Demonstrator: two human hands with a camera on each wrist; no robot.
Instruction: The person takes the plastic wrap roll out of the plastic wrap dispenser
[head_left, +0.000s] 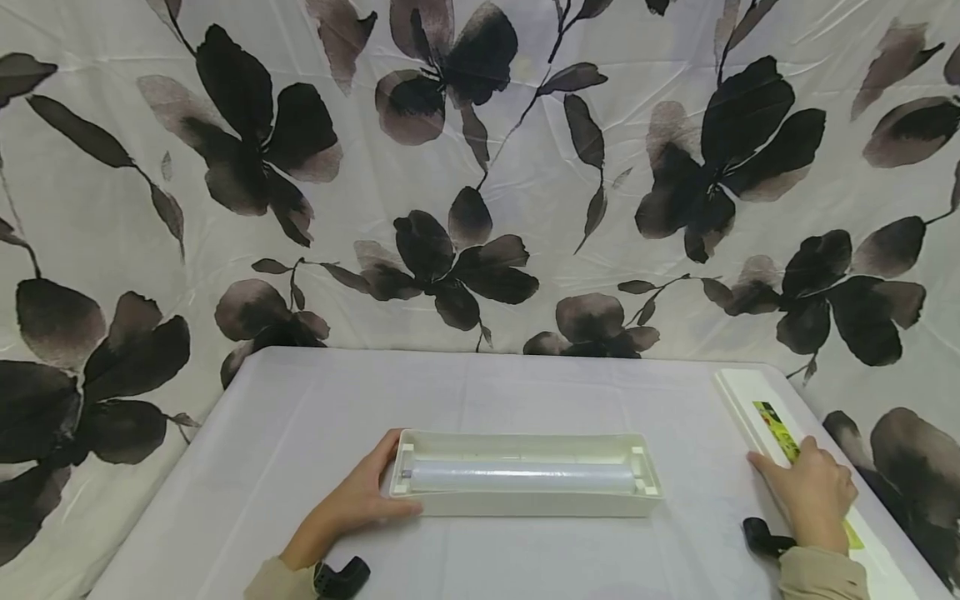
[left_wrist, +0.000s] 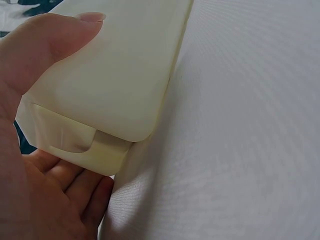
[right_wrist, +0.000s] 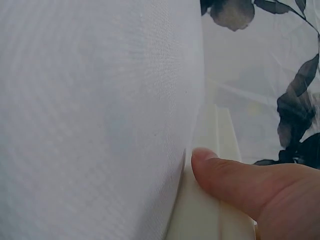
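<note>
Left hand [head_left: 366,493] grips box [head_left: 536,505] by its left end, thumb in front; translucent roll [head_left: 521,477] inside, mid-counter [head_left: 570,392]. Right hand [head_left: 816,496], palm down, grasps long white cover [head_left: 738,390], partly blocking yellow label [head_left: 772,421]. Floral cloth [head_left: 360,50] behind.

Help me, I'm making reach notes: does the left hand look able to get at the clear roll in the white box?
Probably yes: the white box is open on top, leaving the clear roll uncovered. The left hand would likely just need to release the box's left end first.
</note>
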